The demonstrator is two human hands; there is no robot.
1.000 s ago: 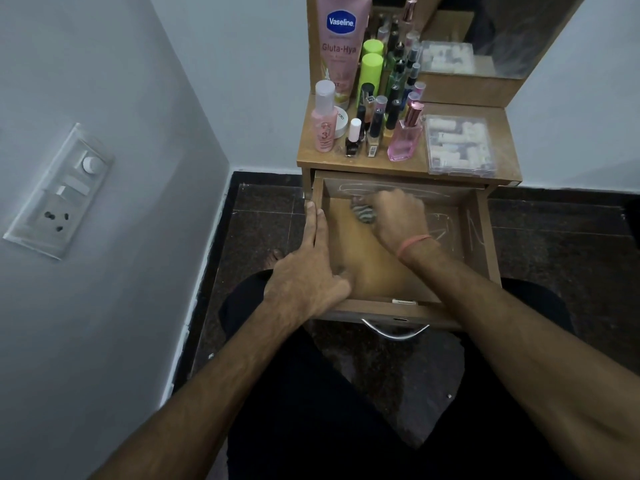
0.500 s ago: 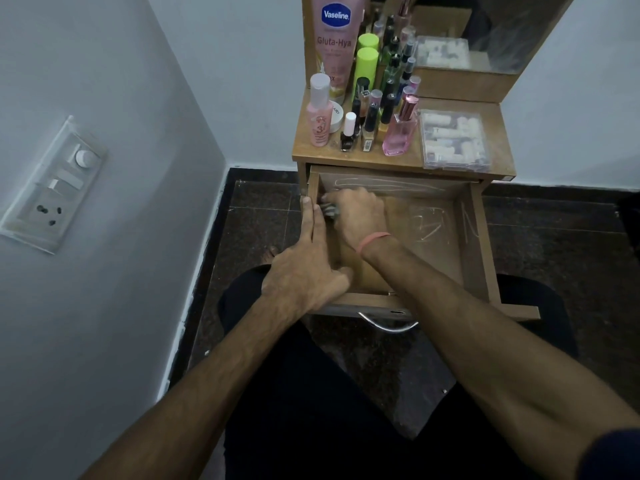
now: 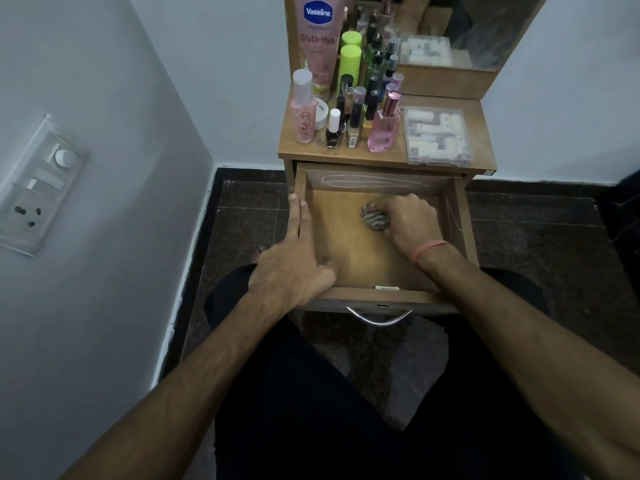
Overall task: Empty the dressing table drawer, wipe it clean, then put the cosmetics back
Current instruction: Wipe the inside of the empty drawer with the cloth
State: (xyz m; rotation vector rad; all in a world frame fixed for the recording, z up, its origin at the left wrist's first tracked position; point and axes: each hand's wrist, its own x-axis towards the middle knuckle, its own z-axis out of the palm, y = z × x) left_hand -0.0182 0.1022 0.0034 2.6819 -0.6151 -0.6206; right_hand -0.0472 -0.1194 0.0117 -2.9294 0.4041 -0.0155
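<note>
In the centre of the frame, the right hand (image 3: 410,221) is gripping a crumpled striped cloth (image 3: 374,219) against the floor of the open wooden drawer (image 3: 349,247). The left hand (image 3: 296,261) is lying flat, fingers straight, along the drawer's left wall. The cosmetics bottles (image 3: 349,109) are standing on the tabletop above.

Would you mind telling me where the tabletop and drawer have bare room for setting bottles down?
Drawer: bare floor between left hand and the cloth under right hand. Tabletop: crowded with bottles left, clear box right; only edge strips free.
</note>
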